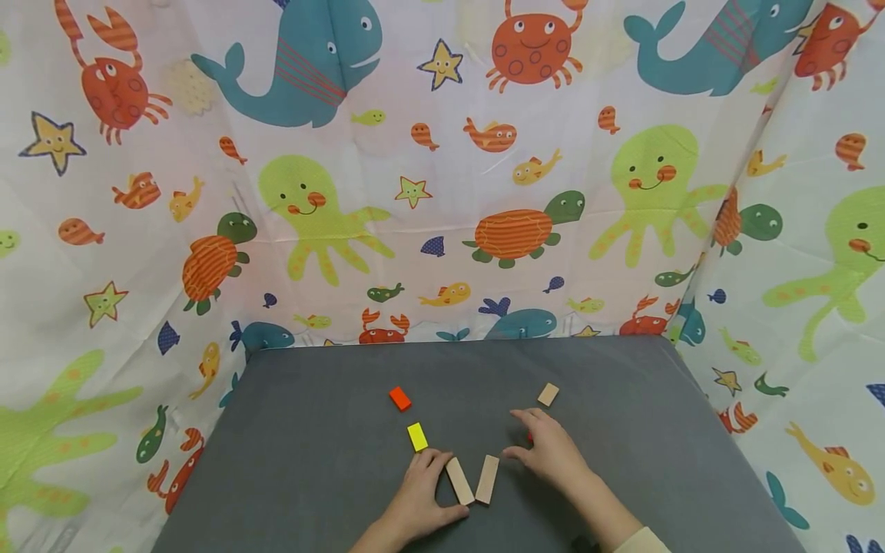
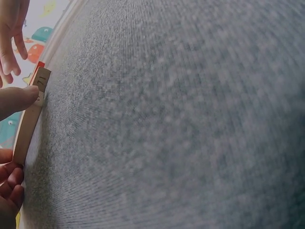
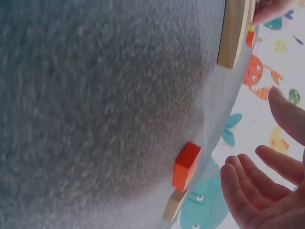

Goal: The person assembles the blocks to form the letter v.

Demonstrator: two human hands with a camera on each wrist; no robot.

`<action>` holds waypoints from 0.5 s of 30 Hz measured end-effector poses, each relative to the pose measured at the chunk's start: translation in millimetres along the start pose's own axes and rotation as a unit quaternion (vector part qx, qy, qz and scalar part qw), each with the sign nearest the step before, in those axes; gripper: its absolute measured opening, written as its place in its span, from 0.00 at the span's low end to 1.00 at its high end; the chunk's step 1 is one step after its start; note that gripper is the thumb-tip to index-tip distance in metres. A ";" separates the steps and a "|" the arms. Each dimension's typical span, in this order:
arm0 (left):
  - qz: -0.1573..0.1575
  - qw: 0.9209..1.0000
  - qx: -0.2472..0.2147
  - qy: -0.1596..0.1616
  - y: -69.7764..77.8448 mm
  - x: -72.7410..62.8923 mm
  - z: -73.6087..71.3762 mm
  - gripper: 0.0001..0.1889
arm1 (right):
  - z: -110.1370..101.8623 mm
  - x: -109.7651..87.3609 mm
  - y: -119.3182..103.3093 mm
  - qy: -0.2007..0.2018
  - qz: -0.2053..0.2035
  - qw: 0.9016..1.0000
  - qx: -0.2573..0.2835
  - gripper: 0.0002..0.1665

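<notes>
Two long plain wooden blocks lie on the grey table in a V, their near ends close together. My left hand (image 1: pixel 418 495) holds the left block (image 1: pixel 459 481) lengthwise, thumb at its near end and fingertips at its far end. The other long block (image 1: pixel 487 480) lies just right of it. My right hand (image 1: pixel 549 453) is held above the table with fingers and thumb spread and nothing between them. It mostly hides a red block in the head view; that red block (image 3: pixel 186 167) shows whole in the right wrist view, apart from the fingers.
A yellow block (image 1: pixel 418 437) lies just beyond my left fingers, with an orange-red block (image 1: pixel 399 399) farther back. Beyond my right hand is a short wooden block (image 1: pixel 548 395). A sea-animal printed curtain (image 1: pixel 442 269) hangs behind the grey table (image 1: pixel 311 430) and along its sides.
</notes>
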State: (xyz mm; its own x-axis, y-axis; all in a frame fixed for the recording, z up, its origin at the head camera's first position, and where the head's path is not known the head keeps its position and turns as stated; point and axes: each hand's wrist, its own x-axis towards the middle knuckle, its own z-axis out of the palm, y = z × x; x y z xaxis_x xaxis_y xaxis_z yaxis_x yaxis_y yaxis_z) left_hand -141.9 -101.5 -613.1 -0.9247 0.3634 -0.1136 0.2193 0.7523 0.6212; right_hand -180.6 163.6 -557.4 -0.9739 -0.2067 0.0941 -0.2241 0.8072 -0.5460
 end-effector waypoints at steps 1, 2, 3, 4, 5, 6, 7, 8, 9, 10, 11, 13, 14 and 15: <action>0.000 1.000 -0.001 0.000 -0.4 0.2 0.6 0.47 | -1.3 1.0 2.3 0.002 0.001 1.000 0.003 0.41; 0.000 1.000 -0.002 0.000 -0.8 0.4 1.1 0.47 | -2.4 2.0 4.5 0.002 0.006 1.000 0.006 0.40; 0.000 1.000 -0.003 0.000 -1.1 0.6 1.5 0.47 | -3.5 2.8 6.8 0.002 0.009 1.000 0.007 0.40; 0.000 1.000 -0.004 0.000 -1.4 0.7 1.9 0.47 | -4.3 3.7 9.1 0.002 0.012 1.000 0.007 0.40; 0.001 1.000 -0.005 0.000 -1.6 0.8 2.1 0.47 | -5.3 4.5 11.2 0.002 0.015 1.000 0.007 0.40; 0.001 1.000 -0.006 0.001 -1.8 0.8 2.2 0.47 | -6.2 5.5 13.6 0.001 0.016 1.000 0.005 0.39; 0.002 1.000 -0.007 0.001 -1.8 0.7 2.1 0.47 | -7.1 6.3 15.7 -0.001 0.020 1.000 0.005 0.39; 0.003 1.000 -0.007 0.001 -1.8 0.6 2.0 0.47 | -8.0 6.9 17.5 -0.002 0.024 1.000 0.005 0.40; 0.004 1.000 -0.007 0.001 -1.7 0.5 1.9 0.47 | -8.4 7.6 19.7 -0.003 0.027 1.000 0.003 0.40; 0.004 1.000 -0.006 0.001 -1.6 0.5 1.8 0.47 | -8.8 8.1 21.8 -0.003 0.029 1.000 0.002 0.40; 0.003 1.000 -0.005 -0.001 -1.5 0.4 1.7 0.47 | -9.3 8.4 23.4 -0.004 0.031 1.000 0.003 0.40; 0.003 1.000 -0.003 -0.002 -1.2 0.3 1.7 0.47 | -9.4 8.8 26.7 -0.005 0.038 0.999 0.004 0.41; 0.002 1.000 -0.002 -0.003 -1.1 0.3 1.8 0.47 | -9.8 8.8 27.9 -0.005 0.038 0.999 0.004 0.41; 0.001 1.000 -0.001 -0.004 -1.0 0.3 1.9 0.47 | -9.8 9.0 29.3 -0.005 0.039 0.999 0.004 0.41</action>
State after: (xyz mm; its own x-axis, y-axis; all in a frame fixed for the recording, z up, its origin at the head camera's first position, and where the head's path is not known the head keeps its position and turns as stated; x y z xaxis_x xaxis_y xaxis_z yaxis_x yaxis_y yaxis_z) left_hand -141.8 -101.1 -615.2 -0.9213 0.3704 -0.1186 0.2216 0.7505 0.6226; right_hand -196.3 190.8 -564.4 -0.9880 -0.1484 0.0425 -0.1467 0.8168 -0.5580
